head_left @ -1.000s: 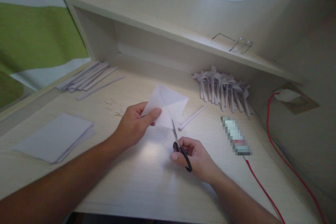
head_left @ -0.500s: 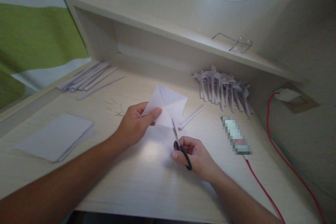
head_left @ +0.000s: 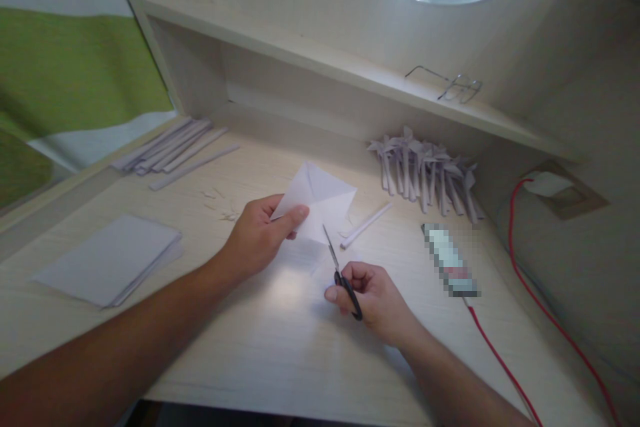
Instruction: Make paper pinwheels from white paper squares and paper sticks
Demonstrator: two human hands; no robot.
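Observation:
My left hand (head_left: 260,237) pinches a creased square sheet of white paper (head_left: 320,203) by its left corner and holds it tilted above the desk. My right hand (head_left: 373,297) grips black-handled scissors (head_left: 340,273). Their blades are closed and point up toward the lower edge of the paper, the tip just below it. A rolled paper stick (head_left: 365,225) lies on the desk just right of the sheet.
A stack of white sheets (head_left: 107,260) lies at the left, folded paper strips (head_left: 173,150) at the back left. A bunch of paper pinwheels (head_left: 425,170) leans at the back right. A blurred tube (head_left: 447,260), a red cable (head_left: 515,227) and glasses (head_left: 450,83) on the shelf are at the right.
The scissors have tilted a little to the left and moved slightly down from the paper. My left hand keeps its hold on the sheet.

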